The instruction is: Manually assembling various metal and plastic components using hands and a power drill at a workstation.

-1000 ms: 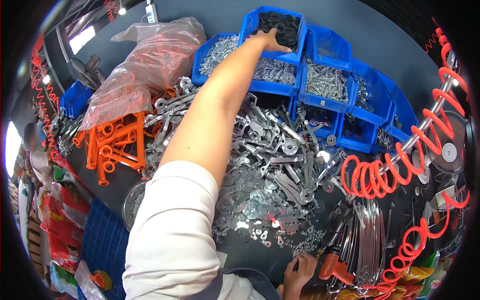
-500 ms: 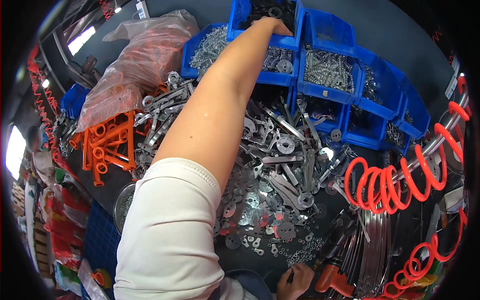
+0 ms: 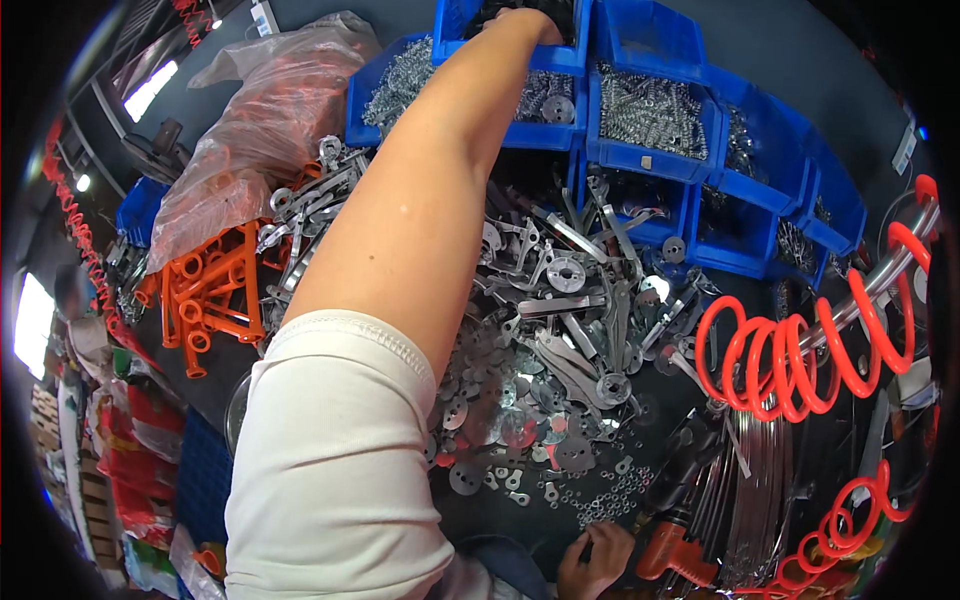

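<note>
Left grip [image 3: 537,23] outstretched into blue bin [image 3: 560,60], closure indiscernible. Right grip [image 3: 598,562] curled, contents unclear. Metal parts [image 3: 563,306] crowd desk [image 3: 492,514].

Plastic bag [image 3: 255,125]: translucent, crumpled, reddish contents showing through.
Orange tubes [image 3: 195,310]: loose pile at the bag's lower end.
Blue bin [image 3: 675,167]: filled with metal springs [image 3: 655,112].
Red hose [image 3: 860,315]: coiled, at right.
Metal rods [image 3: 755,490]: slender bundle, below the hose.
Blue crate [image 3: 203,475]: lower left.
</note>
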The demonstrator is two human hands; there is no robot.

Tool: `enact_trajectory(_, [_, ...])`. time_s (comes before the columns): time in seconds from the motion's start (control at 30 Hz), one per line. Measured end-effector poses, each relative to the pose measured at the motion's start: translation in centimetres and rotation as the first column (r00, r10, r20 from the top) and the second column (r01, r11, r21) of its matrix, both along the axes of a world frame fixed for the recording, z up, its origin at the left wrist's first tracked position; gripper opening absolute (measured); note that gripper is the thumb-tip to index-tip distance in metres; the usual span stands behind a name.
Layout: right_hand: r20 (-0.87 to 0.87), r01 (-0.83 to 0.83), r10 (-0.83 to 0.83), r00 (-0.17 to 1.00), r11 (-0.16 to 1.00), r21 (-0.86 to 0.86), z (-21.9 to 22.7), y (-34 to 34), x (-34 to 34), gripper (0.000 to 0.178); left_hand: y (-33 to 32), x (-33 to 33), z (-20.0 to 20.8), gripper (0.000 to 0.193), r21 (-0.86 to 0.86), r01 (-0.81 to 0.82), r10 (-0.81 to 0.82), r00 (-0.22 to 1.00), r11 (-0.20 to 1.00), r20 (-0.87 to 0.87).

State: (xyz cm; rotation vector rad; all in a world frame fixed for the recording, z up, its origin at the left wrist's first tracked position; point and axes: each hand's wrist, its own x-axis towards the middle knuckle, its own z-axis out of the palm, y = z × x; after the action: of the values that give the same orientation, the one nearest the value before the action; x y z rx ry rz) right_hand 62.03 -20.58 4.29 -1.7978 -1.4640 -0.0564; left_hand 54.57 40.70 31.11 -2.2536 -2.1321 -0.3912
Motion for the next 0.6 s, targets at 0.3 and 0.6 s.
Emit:
enact_trajectory(0.3, [0.023,0.005,-0.004,1.0,1.0,-0.03,0.0,0.1,0.4,0.011,-2.4,1.3,-1.0,0.047,0.148,0.047,-0.073,0.981,0.988,0.179])
enact_trajectory(0.6, [0.019,0.005,-0.004,1.0,0.999,-0.033,0.3,0.3,0.4,0.013,4.2,-1.5,-1.7,0.038,0.4,0.188,-0.176,0.982,0.897,-0.068])
